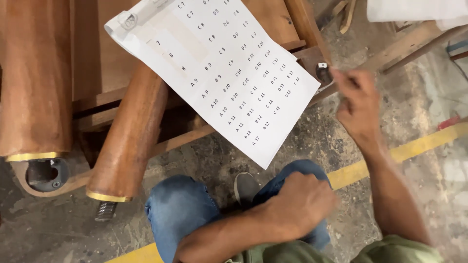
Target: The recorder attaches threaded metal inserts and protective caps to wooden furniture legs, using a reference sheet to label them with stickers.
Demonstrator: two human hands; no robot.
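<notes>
Right hand (358, 104) pinched a small sticker (322, 65) beside the sheet (219, 68): light, flimsy, edge-held; left hand (302, 202) fisted, empty.

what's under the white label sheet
The sheet lies over a wooden frame and the upper end of a round wooden leg. Whatever lies beneath its middle is covered.

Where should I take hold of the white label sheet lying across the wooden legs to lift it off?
Probably by the free lower corner of the label sheet, coming from the knee side. That corner hangs past the wooden frame rail with nothing under it, so fingers can pinch it top and bottom. The right hand is nearest, at the sheet's right edge; the left hand rests closed on the knee.
</notes>
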